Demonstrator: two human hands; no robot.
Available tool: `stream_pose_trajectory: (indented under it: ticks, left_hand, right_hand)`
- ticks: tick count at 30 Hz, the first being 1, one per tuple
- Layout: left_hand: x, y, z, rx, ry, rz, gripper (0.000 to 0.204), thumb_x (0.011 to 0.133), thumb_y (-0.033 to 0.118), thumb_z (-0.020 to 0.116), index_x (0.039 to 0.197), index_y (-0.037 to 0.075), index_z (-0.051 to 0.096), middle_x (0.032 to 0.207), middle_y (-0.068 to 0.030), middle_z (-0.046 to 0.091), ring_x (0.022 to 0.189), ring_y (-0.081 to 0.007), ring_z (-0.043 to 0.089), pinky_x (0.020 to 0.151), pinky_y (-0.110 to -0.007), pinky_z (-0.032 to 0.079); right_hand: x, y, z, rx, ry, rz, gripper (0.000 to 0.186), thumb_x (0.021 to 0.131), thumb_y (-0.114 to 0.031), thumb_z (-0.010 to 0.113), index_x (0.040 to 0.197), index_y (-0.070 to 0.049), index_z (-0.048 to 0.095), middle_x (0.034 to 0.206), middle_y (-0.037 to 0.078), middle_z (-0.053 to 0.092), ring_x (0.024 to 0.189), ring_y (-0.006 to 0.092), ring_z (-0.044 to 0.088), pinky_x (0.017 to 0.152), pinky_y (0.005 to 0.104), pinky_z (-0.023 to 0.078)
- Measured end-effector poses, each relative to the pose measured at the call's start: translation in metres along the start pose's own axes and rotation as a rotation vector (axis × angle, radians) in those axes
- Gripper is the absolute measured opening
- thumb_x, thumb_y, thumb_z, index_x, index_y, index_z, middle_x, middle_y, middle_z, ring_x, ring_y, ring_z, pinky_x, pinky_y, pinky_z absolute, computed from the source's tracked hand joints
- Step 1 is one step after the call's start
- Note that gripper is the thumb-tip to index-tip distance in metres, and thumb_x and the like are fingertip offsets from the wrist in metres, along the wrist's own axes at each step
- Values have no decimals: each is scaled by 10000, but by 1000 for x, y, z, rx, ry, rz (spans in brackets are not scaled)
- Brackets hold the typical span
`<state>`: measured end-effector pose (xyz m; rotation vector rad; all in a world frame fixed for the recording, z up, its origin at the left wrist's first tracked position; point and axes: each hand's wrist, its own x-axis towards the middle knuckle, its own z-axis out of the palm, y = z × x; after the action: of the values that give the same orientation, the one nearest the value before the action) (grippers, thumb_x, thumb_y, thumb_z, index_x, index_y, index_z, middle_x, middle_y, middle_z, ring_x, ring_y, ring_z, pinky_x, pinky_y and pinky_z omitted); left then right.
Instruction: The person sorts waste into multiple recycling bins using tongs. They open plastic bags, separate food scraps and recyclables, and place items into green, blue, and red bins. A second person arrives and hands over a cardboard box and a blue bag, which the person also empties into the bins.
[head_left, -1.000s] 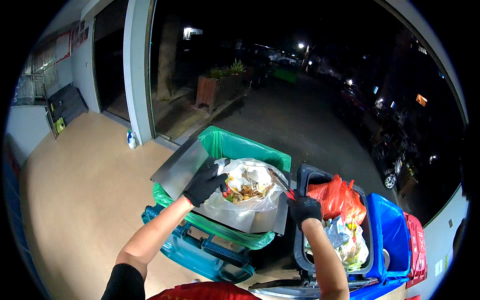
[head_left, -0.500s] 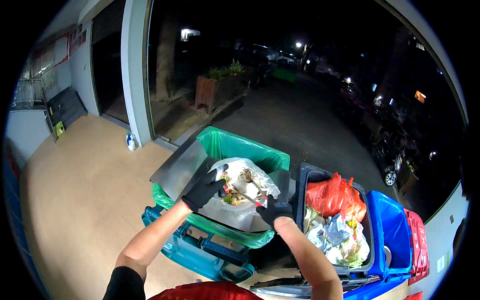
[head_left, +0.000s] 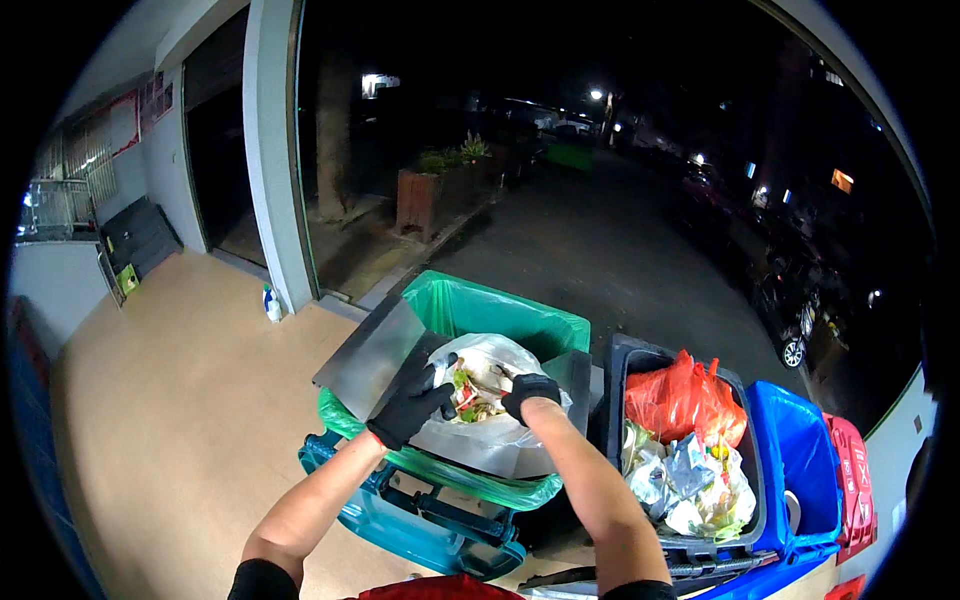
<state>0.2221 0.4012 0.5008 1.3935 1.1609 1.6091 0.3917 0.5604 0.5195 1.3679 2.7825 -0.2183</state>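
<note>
My left hand [head_left: 410, 405], in a black glove, grips the left edge of a translucent white plastic bag [head_left: 485, 430] of mixed food scraps [head_left: 470, 400]. My right hand [head_left: 530, 393], also gloved, is closed on metal tongs [head_left: 502, 372], whose tips reach into the scraps and are partly hidden. The bag rests on a bent steel tray [head_left: 365, 350] across the top of a green-lined bin [head_left: 510, 305].
A grey bin [head_left: 620, 370] with red and white bags stands at my right, then a blue bin [head_left: 800, 440] and red bin [head_left: 852, 470]. A teal lid [head_left: 400, 520] hangs in front. A bottle [head_left: 272, 305] stands by the pillar [head_left: 270, 150]; a dark road lies beyond.
My right hand and tongs have moved left into the middle of the bag, closer to my left hand. The whole scene sits slightly lower in view.
</note>
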Motion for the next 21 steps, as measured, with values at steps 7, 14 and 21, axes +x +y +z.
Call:
stream_pose_trajectory:
  ticks: [7,14,21]
  left_hand:
    - [8,-15,-5,69,58,94,489,915,17,560,1384,54,426,1181,-87,531,787,-105,579,693,-270,514]
    - [6,10,16,33,51,42,500,961,83,563,1439,44,420,990,-29,600,754,-86,572,696,-261,496]
    - [4,21,20,51,53,61,502,954,81,568,1427,23,410,1019,-43,582,806,-94,562,719,-262,485]
  right_hand:
    - [-36,44,-22,-45,-16,68,711,798,-567,614,1282,-49,564,1163,215,648,1120,358,604,942,413,470]
    - [-75,72,-3,-203,-43,93,754,777,-625,611,1279,-63,575,1213,211,627,1139,363,595,989,438,448]
    - [-83,82,17,-169,87,36,492,886,-480,540,1221,-127,607,1099,203,666,1010,372,643,890,467,493]
